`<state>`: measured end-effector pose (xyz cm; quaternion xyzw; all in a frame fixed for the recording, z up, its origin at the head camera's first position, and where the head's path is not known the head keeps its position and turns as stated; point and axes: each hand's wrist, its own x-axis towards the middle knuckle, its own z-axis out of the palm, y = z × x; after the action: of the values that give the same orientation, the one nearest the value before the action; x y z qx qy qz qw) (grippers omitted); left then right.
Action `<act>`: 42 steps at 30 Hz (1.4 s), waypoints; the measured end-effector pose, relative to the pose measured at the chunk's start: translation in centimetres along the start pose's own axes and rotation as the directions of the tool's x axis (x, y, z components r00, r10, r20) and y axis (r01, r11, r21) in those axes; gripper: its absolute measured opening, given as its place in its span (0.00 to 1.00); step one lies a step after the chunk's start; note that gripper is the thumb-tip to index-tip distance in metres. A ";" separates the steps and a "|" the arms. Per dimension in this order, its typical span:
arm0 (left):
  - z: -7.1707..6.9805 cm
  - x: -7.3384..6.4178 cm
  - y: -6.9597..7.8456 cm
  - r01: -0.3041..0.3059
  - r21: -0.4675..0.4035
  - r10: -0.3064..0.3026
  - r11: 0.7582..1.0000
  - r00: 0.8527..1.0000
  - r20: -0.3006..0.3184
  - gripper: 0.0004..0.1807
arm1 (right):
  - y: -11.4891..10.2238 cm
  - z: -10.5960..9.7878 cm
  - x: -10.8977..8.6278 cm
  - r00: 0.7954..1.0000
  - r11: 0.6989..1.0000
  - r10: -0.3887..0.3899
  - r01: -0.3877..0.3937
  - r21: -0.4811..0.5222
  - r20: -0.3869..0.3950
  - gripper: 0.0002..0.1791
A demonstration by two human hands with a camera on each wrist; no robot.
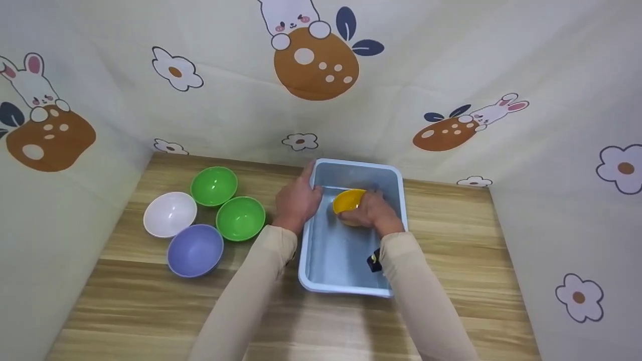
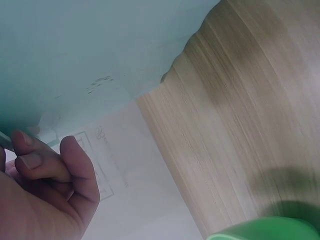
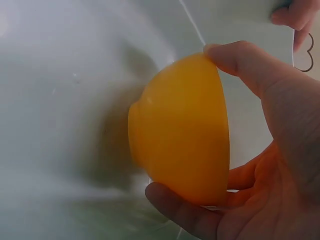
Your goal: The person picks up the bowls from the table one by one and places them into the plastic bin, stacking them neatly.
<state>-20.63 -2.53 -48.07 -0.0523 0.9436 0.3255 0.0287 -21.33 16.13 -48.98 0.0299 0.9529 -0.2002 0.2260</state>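
Note:
A yellow bowl (image 1: 347, 200) is inside the light blue rectangular basin (image 1: 335, 255). My right hand (image 1: 373, 213) grips this bowl by its rim, with the thumb on one side and fingers on the other. Seen from the right wrist, the bowl (image 3: 182, 130) has its rounded base turned toward the basin's floor, where its shadow falls. My left hand (image 1: 298, 201) holds the basin's left rim near the far corner. In the left wrist view its curled fingers (image 2: 82, 170) are at the rim, beside the basin's outer wall (image 2: 100, 45).
Left of the basin on the wooden table (image 1: 125, 301) stand two green bowls (image 1: 214, 186), a white bowl (image 1: 169, 214) and a purple bowl (image 1: 195, 250), grouped closely. A patterned curtain (image 1: 225, 115) rises behind the basin. The black wrist device (image 1: 373, 260) shows beside the right sleeve.

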 end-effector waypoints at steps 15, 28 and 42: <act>0.1 0.0 0.0 0.006 -0.009 -0.006 1.000 1.000 0.003 0.36 | 0.0 0.3 0.1 0.997 0.999 0.025 -0.028 0.042 0.072 0.52; 0.2 0.0 0.0 0.015 -0.028 -0.014 0.999 1.000 0.007 0.36 | 0.2 0.0 -0.1 0.992 0.997 0.070 -0.074 0.035 0.103 0.58; 0.2 -0.1 -0.1 0.005 -0.033 -0.005 0.999 1.000 -0.015 0.36 | 0.2 0.2 -0.3 0.993 0.996 0.054 -0.060 0.063 0.101 0.54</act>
<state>-20.52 -2.42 -48.27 -0.0576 0.9381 0.3408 0.0217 -20.97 16.25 -49.06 0.0547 0.9322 -0.2261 0.2774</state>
